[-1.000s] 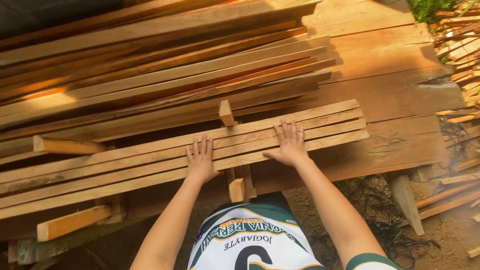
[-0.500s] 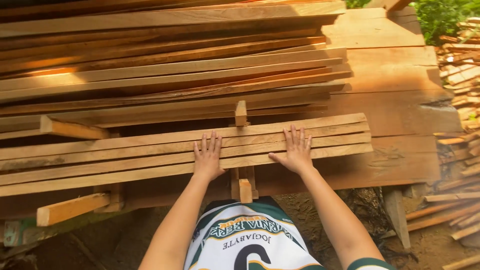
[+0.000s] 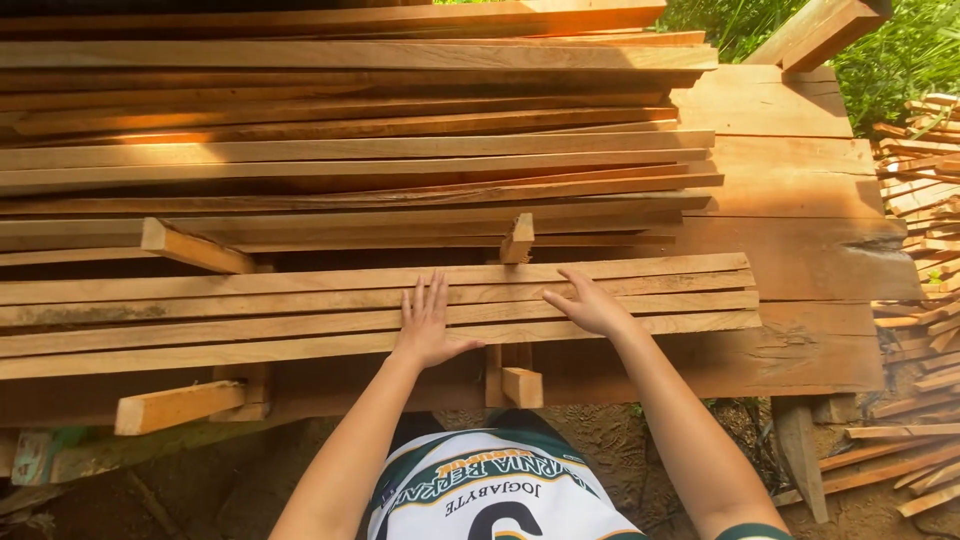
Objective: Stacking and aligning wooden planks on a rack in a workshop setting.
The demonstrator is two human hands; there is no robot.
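Note:
A row of several long thin wooden slats (image 3: pixel 250 320) lies side by side across short wooden cross pieces (image 3: pixel 178 405). My left hand (image 3: pixel 428 325) rests flat on the near slats, fingers spread. My right hand (image 3: pixel 592 306) lies on the slats to the right, turned on its edge with fingers pointing left along the boards. Neither hand grips anything. A second cross piece end (image 3: pixel 522 385) sticks out below, between my arms.
Behind the slats rises a tall stack of longer boards (image 3: pixel 350 150). A wide thick plank (image 3: pixel 800 230) lies underneath at right, on a wooden leg (image 3: pixel 800 440). More loose slats (image 3: pixel 925 170) pile up at far right. Dirt ground lies below.
The view has tilted up and shifted, showing more of the tall stack. My right hand has turned from flat to edge-on, fingers pointing left. My left hand stays flat on the slats.

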